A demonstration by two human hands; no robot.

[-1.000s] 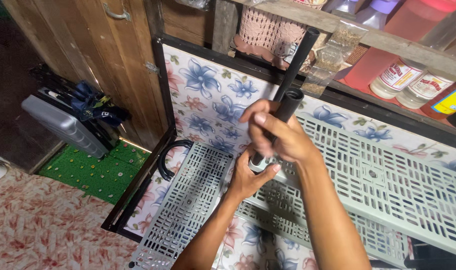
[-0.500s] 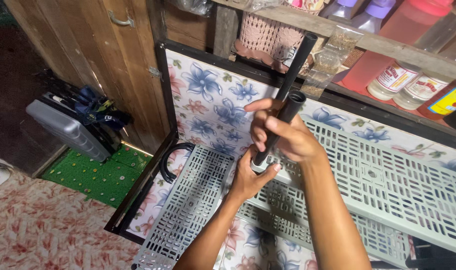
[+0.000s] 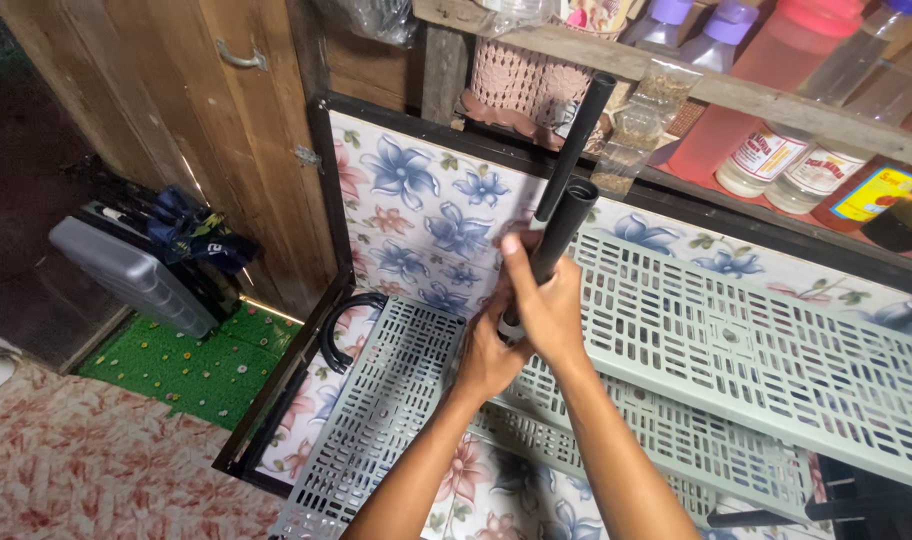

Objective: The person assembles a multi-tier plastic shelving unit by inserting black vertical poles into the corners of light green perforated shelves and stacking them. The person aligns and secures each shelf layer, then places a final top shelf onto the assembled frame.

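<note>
Tube [image 3: 559, 228] now steeper between hands [image 3: 521, 320].

right hand [image 3: 546, 300] slid down black tube [image 3: 556, 240]

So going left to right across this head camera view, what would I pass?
Grey case on the floor → green mat → wooden door → black curved handle → left hand → right hand gripping a black tube → pale green slotted shelf panel → bottles on the wooden shelf.
</note>
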